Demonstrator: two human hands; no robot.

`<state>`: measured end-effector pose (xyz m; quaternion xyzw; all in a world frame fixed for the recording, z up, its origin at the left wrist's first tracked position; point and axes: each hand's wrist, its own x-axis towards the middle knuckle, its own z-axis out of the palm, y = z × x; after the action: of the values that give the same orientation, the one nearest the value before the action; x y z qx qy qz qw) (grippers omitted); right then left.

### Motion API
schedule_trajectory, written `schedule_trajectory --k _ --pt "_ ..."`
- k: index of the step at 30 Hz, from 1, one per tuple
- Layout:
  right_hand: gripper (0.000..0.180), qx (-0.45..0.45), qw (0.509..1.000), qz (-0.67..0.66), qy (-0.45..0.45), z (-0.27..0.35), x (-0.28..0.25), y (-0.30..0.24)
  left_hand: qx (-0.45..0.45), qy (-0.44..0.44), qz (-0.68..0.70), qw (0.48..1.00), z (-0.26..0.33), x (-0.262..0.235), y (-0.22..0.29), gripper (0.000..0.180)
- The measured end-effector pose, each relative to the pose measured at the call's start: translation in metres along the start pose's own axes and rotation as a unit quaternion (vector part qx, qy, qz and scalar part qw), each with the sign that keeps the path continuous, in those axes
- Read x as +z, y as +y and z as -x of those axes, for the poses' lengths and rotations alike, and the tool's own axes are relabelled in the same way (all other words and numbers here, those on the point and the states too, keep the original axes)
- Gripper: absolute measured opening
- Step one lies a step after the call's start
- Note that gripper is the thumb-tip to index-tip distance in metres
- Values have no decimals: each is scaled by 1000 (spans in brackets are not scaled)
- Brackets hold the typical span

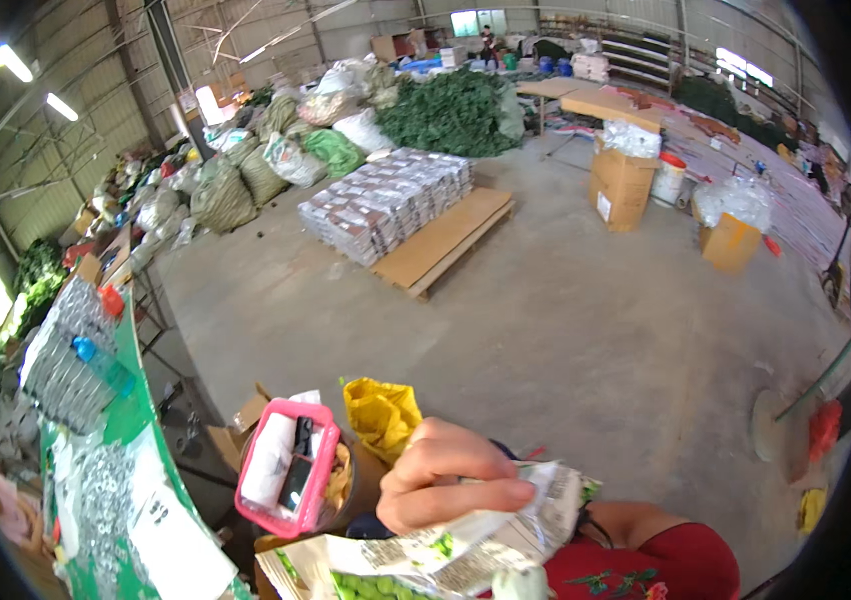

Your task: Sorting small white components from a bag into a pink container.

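Right hand (446, 478): closed over the upper edge of a crinkled snack packet (446, 555), the fingers curled over the top and the thumb apparently tucked beneath, a pinch that keeps the limp foil from folding away.
Left hand: not seen in the picture, so whether it is open or closed cannot be told.
Snack packet: held low at the bottom edge of the view, close to the body and above the lap; the white-and-green printed face is turned upward (a row of green round shapes is printed near its lower end), probably so that it can be looked at.
Sleeve (666, 565): a red garment with a small flower pattern is seen just right of the packet; whose it is cannot be settled.
Pink case (291, 465): a clear pouch with a pink rim is propped upright in an open container just left of the hand, with a black item and a white one inside.
Yellow bag (383, 415): crumpled behind the hand, touching nothing held.
Desk (131, 420): a green-topped one runs along the left, strewn with clear wrappers, papers and a bottle with a blue cap (101, 365).
Floor (566, 320): bare concrete beyond, with a pallet of wrapped packs (386, 200), sacks and cardboard boxes (621, 185) well apart from the hand.
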<state>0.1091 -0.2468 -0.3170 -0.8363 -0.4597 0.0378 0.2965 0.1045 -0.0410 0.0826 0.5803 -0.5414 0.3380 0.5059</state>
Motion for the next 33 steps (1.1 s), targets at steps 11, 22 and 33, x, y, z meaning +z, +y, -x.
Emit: schedule_trajectory --k 11,22,33 --pt "13 -20 997 -77 8 -8 -21 -10 46 149 94 983 -37 37 31 14" --pt "15 6 998 -64 7 -6 -28 -12 74 167 46 982 -37 48 22 22" --pt "17 -34 998 -46 -39 -11 -8 -2 120 -30 -27 992 -21 11 9 24"
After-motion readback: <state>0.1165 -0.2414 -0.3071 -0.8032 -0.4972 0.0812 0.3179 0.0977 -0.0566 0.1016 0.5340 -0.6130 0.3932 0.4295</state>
